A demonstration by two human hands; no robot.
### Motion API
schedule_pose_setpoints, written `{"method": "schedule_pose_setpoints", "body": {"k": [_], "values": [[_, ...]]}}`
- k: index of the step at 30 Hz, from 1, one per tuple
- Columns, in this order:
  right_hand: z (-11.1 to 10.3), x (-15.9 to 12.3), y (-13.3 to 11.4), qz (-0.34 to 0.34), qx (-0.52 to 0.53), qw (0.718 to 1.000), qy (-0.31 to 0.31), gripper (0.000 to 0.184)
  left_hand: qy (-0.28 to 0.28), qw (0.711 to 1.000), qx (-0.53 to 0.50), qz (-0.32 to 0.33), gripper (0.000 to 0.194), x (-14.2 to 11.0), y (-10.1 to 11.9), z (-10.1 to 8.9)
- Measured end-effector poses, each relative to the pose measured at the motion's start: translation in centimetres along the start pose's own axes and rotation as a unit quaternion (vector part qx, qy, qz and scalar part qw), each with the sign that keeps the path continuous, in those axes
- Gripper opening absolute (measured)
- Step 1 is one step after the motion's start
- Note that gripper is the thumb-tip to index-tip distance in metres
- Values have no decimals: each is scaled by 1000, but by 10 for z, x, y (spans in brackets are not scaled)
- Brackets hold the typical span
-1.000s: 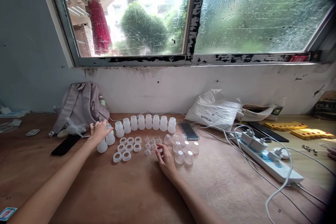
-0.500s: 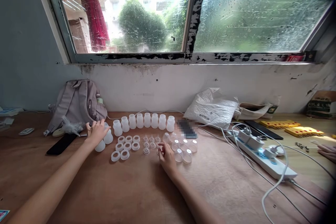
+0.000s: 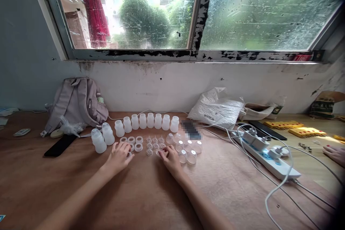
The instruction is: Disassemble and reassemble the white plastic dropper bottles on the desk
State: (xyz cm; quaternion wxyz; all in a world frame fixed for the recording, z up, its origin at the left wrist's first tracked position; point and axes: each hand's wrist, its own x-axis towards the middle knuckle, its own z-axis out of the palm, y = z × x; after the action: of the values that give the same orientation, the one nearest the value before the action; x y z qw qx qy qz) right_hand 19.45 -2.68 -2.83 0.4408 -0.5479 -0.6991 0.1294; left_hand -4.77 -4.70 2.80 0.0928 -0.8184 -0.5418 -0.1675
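My left hand point(image 3: 120, 156) is closed around a translucent screw ring point(image 3: 129, 154) in the ring group, covering some of the other rings point(image 3: 138, 147). The thumb and fingers of my right hand point(image 3: 171, 159) pinch a small clear teat point(image 3: 158, 153) by its edge, close to several more teats point(image 3: 155, 146). Clear dome caps point(image 3: 191, 157) stand just right of that hand. Two frosted bottles with covered tops point(image 3: 98, 141) are at the left. A curved row of open-necked frosted bottles point(image 3: 142, 121) lies behind the rings and teats.
A grey backpack point(image 3: 78, 102) and black phone point(image 3: 60, 145) are at left. Behind on the right lies a silver padded bag point(image 3: 217, 107). A power strip point(image 3: 269, 158) with loose white cables crosses the right side. Another person's hand point(image 3: 335, 153) rests at far right.
My left hand has let go of the bottles at left and moved right and nearer, onto the rings. My right hand has shifted slightly left with the teat. The view has tilted down.
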Motion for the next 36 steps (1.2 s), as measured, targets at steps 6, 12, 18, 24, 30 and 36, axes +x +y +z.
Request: {"method": "schedule_pose_setpoints", "body": {"k": [6, 12, 18, 24, 30, 36], "values": [[-5, -8, -25, -127, 27, 983, -131, 9, 3, 1000, -7, 4, 15, -12, -3, 17], [-2, -9, -22, -122, 14, 979, -162, 12, 16, 999, -20, -22, 12, -14, -4, 20], [-2, -7, -20, -115, 25, 984, -136, 13, 17, 994, -109, -11, 14, -17, 3, 29], [2, -6, -16, -112, 37, 988, -101, 12, 37, 964, -263, -19, 27, -16, 15, 29], [7, -3, -10, -87, 50, 992, -72, 15, 62, 923, -371, 80, 30, 4, 45, 22], [5, -1, -7, -82, 45, 994, -59, 15, 19, 923, -353, 152, 31, 15, 58, 33]]}}
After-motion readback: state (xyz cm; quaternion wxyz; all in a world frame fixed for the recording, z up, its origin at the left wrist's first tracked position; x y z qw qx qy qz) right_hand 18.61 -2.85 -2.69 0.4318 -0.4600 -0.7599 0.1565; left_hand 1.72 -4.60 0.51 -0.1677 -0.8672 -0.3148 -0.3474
